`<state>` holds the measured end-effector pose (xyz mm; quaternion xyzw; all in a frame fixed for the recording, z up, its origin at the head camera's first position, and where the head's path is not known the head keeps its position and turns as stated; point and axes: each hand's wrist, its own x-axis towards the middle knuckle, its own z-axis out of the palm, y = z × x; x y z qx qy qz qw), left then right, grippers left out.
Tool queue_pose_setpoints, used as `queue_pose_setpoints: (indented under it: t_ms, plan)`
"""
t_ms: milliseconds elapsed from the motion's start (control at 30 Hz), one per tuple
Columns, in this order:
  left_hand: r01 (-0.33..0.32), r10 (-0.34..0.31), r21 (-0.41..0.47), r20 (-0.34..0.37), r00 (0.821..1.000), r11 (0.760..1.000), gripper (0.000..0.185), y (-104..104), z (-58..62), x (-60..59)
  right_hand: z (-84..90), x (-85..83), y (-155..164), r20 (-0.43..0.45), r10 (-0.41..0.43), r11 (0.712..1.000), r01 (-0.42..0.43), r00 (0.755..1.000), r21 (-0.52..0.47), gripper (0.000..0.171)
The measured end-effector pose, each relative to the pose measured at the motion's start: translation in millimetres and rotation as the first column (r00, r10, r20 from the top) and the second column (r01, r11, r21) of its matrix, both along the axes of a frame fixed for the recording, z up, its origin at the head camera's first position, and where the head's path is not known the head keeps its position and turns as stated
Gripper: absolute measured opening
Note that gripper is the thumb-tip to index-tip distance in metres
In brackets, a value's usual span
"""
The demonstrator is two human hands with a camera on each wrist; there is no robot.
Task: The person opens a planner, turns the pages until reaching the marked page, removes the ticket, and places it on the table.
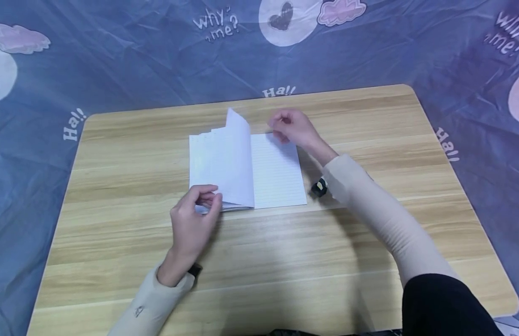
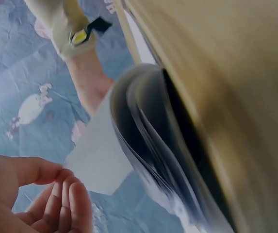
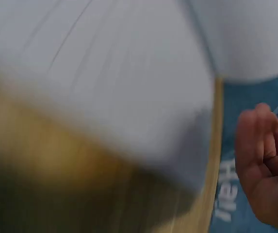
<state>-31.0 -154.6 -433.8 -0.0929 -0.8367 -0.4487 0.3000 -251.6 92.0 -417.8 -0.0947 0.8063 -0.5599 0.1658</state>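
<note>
An open notebook [image 1: 278, 175] with lined white pages lies on the wooden table. One page [image 1: 238, 158] stands raised and bowed over the left half, its upper corner in the air. My left hand [image 1: 194, 219] is at the notebook's lower left, thumb and fingertips pinching the page's edge; in the left wrist view the fingertips [image 2: 67, 174] meet at its corner. Above the top of the right page hovers my right hand [image 1: 295, 128], fingers loosely bent around nothing. The right wrist view shows that hand [image 3: 267, 165] apart from the paper.
The wooden table [image 1: 129, 186] reaches out around the notebook on all sides. Behind it hangs a blue printed cloth [image 1: 158, 56]. A small dark device [image 1: 319, 187] is at the right sleeve's cuff, and another [image 1: 195, 269] at the left wrist.
</note>
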Motion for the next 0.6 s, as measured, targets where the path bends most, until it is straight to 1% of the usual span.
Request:
queue_pose_setpoints:
  t_ms: [33, 67, 100, 167, 200, 233, 333, 400, 467, 500, 567, 600]
  plan:
    - [-0.013, 0.013, -0.007, 0.031, 0.999, 1.0, 0.017, -3, -1.1, 1.2, -3.2, -0.4, 4, -0.096, 0.037, 0.99, -0.023, 0.995, 0.14, 0.022]
    - [-0.02, 0.021, -0.016, 0.064, 0.998, 1.0, 0.019, -7, -1.7, 2.3, -6.6, -0.8, 9, -0.183, 0.083, 0.964, -0.032, 0.98, 0.262, 0.019]
    - [-0.023, 0.026, -0.031, 0.097, 0.995, 0.999, 0.021, -10, -2.4, 3.2, -10.0, -1.2, 12, -0.254, 0.129, 0.929, -0.028, 0.959, 0.368, 0.017]
    - [-0.023, 0.037, -0.083, 0.161, 0.986, 0.996, 0.025, -15, -3.0, 4.2, -15.0, -1.0, 18, -0.355, 0.22, 0.852, -0.002, 0.909, 0.523, 0.016]
    - [-0.02, 0.042, -0.119, 0.19, 0.981, 0.993, 0.026, -17, -3.2, 4.3, -16.9, -0.5, 20, -0.385, 0.256, 0.82, 0.011, 0.887, 0.572, 0.017]
    - [-0.013, 0.047, -0.155, 0.222, 0.974, 0.988, 0.027, -19, -3.4, 4.0, -18.6, 0.1, 23, -0.398, 0.285, 0.795, 0.018, 0.872, 0.607, 0.019]
    - [0.018, 0.064, -0.251, 0.312, 0.948, 0.968, 0.026, -24, -3.7, 2.3, -22.5, 1.8, 28, -0.422, 0.344, 0.739, 0.035, 0.839, 0.672, 0.023]
    - [0.04, 0.077, -0.285, 0.386, 0.919, 0.958, 0.022, -25, -4.0, 0.5, -24.3, 2.6, 29, -0.45, 0.376, 0.721, 0.049, 0.81, 0.691, 0.024]
    - [0.061, 0.09, -0.299, 0.465, 0.881, 0.952, 0.016, -26, -4.5, -1.7, -25.2, 3.2, 31, -0.491, 0.405, 0.713, 0.07, 0.771, 0.698, 0.023]
    - [0.07, 0.097, -0.302, 0.504, 0.858, 0.951, 0.014, -26, -4.6, -3.0, -25.5, 3.5, 31, -0.513, 0.419, 0.709, 0.083, 0.749, 0.7, 0.023]
    - [0.088, 0.114, -0.307, 0.58, 0.806, 0.947, 0.009, -26, -5.3, -5.9, -26.4, 3.1, 33, -0.554, 0.439, 0.708, 0.107, 0.707, 0.698, 0.022]
    - [0.097, 0.122, -0.316, 0.606, 0.786, 0.944, 0.007, -26, -6.1, -7.4, -26.8, 2.9, 33, -0.574, 0.444, 0.711, 0.119, 0.688, 0.693, 0.022]
